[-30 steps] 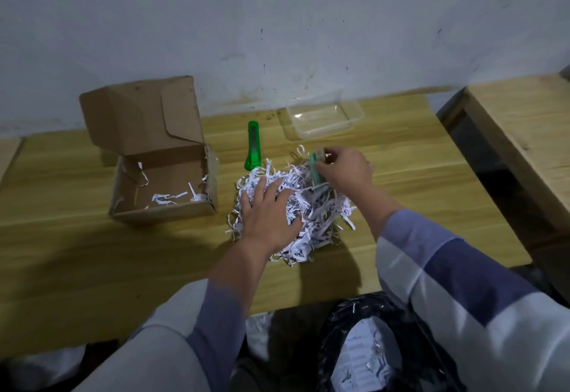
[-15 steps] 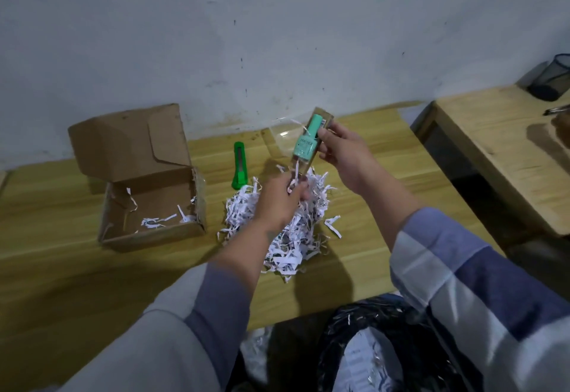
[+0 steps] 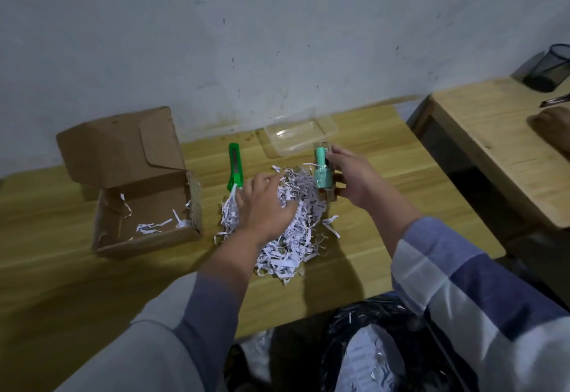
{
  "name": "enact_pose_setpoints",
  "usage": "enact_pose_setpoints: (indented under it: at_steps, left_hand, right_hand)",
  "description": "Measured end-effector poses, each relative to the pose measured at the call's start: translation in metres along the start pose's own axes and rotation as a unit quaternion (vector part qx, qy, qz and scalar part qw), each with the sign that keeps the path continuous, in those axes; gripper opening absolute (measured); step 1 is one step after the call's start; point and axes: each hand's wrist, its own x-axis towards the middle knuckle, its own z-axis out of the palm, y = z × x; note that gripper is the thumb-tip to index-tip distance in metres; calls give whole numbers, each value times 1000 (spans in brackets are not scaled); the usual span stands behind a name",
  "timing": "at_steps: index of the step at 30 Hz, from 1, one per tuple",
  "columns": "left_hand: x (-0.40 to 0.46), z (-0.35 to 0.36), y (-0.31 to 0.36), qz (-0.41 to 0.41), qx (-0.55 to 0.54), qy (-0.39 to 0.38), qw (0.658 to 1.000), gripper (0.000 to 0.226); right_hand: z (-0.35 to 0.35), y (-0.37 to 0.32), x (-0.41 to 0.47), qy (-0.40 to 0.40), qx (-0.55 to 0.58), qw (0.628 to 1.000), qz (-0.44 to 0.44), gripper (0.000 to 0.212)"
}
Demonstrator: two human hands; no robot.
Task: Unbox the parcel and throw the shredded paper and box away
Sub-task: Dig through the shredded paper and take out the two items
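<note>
Centre frame: left hand [image 3: 265, 203] rests with loosely spread fingers on the shredded paper [image 3: 290, 237] heaped on the surface [image 3: 77, 283]. Right hand [image 3: 351, 178] grips a green bottle [image 3: 322, 172]. The opened box [image 3: 145, 188] stands at left.

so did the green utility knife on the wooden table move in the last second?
No. The green utility knife lies between the open cardboard box and the clear plastic tray, as before; only the camera shifted.

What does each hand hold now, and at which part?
The right hand grips the small packaged teal bottle by its right side. The left hand rests on the shredded paper; whether it grips any cannot be told.
</note>
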Motion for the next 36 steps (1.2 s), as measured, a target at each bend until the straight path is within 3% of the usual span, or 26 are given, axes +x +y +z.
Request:
enact_pose_setpoints:
  at_steps: [2, 5, 9, 12, 16, 19, 22, 27, 36]
  left_hand:
    - [7, 2, 7, 29, -30, 52, 998, 55]
    - [16, 3, 17, 43, -61, 71, 995, 50]
    - [15, 7, 18, 26, -93, 87, 992, 17]
    - [13, 12, 10, 26, -114, 106, 987, 7]
    - [17, 13, 3, 14, -73, 129, 989, 9]
    - [19, 16, 3, 40, 16, 95, 995, 24]
    - [16, 25, 1, 49, 109, 26, 992, 42]
    - [14, 39, -10, 46, 150, 2, 988, 43]
    - [11, 42, -12, 52, 135, 14, 989, 39]
  right_hand:
    - [1, 6, 0, -12, -7, 1000, 5, 38]
    - [3, 14, -2, -33, -21, 999, 16, 34]
    - [5, 24, 0, -34, -32, 999, 29, 33]
    - [-3, 27, 6, 4, -33, 999, 38, 38]
    - [-25, 24, 14, 70, -34, 995, 55, 38]
    - [-43, 21, 20, 122, -29, 992, 36, 30]
    - [-59, 21, 31, 200, -62, 978, 17, 8]
    - [-73, 24, 52, 276, -137, 951, 24, 10]
    - [-81, 26, 62, 287, -161, 943, 47, 23]
